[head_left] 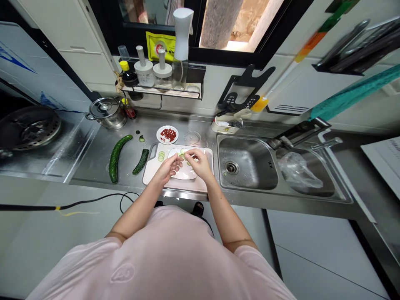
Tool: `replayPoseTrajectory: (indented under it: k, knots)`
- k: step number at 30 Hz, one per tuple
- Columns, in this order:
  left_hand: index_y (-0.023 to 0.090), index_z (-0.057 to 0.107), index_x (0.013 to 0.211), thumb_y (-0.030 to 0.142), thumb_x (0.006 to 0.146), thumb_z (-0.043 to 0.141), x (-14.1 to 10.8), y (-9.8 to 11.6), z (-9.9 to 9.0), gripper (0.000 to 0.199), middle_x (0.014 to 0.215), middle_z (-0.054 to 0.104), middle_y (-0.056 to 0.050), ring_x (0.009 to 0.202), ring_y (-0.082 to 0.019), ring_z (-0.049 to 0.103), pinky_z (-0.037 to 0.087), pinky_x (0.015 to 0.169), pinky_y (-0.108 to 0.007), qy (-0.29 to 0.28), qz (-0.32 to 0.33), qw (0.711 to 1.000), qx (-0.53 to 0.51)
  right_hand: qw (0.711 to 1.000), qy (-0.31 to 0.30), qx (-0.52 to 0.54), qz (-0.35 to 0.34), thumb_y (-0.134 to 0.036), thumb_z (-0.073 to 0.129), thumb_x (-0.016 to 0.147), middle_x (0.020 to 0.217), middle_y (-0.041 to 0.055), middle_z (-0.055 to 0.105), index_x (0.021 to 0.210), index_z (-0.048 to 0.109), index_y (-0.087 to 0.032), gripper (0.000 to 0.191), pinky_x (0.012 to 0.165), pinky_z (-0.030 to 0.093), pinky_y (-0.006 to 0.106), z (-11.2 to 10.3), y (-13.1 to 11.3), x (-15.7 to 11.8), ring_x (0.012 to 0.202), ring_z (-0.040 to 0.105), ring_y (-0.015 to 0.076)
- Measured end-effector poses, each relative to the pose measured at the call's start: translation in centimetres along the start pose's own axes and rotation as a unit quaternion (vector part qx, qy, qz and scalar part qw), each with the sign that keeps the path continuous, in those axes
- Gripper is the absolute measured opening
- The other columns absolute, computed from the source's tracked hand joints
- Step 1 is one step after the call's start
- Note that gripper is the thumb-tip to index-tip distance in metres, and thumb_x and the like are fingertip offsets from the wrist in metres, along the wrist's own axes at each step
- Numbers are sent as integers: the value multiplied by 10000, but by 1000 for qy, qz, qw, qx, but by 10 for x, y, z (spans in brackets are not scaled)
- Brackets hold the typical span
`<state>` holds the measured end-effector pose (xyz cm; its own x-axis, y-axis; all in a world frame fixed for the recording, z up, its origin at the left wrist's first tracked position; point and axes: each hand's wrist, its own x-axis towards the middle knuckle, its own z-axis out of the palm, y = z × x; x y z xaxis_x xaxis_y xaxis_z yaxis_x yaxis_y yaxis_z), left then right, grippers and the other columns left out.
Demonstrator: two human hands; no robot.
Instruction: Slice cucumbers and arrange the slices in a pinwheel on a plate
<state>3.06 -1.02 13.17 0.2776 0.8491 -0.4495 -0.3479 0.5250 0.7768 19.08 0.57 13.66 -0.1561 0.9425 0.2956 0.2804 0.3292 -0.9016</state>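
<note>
Above a white cutting board (153,173) on the steel surface (93,162), your right hand (199,163) pinches a cucumber slice (182,153) over a white plate (184,175); your left hand (165,168) curls just beside it, its grip unclear.

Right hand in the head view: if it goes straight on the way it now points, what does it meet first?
Probably the cucumber slices on the white plate, right at the right hand's fingertips; the left hand's fingers are close too, and depth is unclear.
</note>
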Motion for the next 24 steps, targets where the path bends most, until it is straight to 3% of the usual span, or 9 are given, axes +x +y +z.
replayPoseTrajectory:
  k: [8,14,24]
  knots:
    - [162,618,890,450,658,715,-2,9,1,382,787,593,-21,546,-33,485,187,374,-128,11,34,999,2,998,-43,-32,-44,-382,535,877,845,24,636,875,668,-232,201,761,438,304,-8,-6,-3,835,553,163]
    - [172,631,879,313,569,784,-5,13,4,373,761,588,7,611,-45,507,231,424,-134,36,77,996,24,996,-50,-52,-56,-351,517,893,857,26,626,888,662,-231,189,782,420,307,-10,-8,-5,848,541,163]
    - [150,625,853,303,566,789,0,9,1,365,690,582,15,574,-50,485,269,464,-157,65,148,985,55,995,-49,-73,-55,-365,520,888,843,24,626,863,648,-215,198,814,397,316,-8,-11,-7,839,539,162]
